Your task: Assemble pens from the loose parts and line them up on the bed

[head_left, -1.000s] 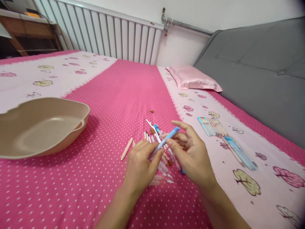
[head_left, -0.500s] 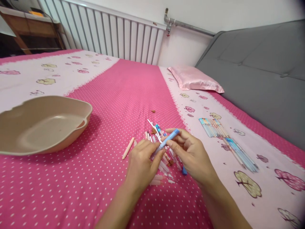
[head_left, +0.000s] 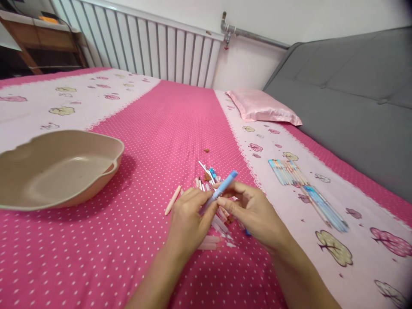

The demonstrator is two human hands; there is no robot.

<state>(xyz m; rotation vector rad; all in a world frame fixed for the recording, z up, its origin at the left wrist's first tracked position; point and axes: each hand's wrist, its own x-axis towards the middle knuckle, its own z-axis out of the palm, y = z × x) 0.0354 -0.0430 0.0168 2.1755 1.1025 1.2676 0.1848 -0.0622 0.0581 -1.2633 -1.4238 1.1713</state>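
Note:
A blue pen slants between my two hands, its darker blue end pointing up and away. My left hand is closed round its lower part. With thumb and fingers, my right hand pinches the pen near its middle. Beneath the hands lies a loose pile of pen parts, pale pink, white, brown and blue pieces, partly hidden by my fingers. One peach-coloured pen piece rests apart, just left of my left hand.
A beige basin stands on the pink dotted bedspread at left. On the right, pens lie side by side in a first row and a second group. Farther back are a pink pillow, a grey headboard and a radiator.
Both hands and the blue pen have shifted slightly left. My right hand's grip has slid down the pen toward my left hand, leaving more of its blue end showing.

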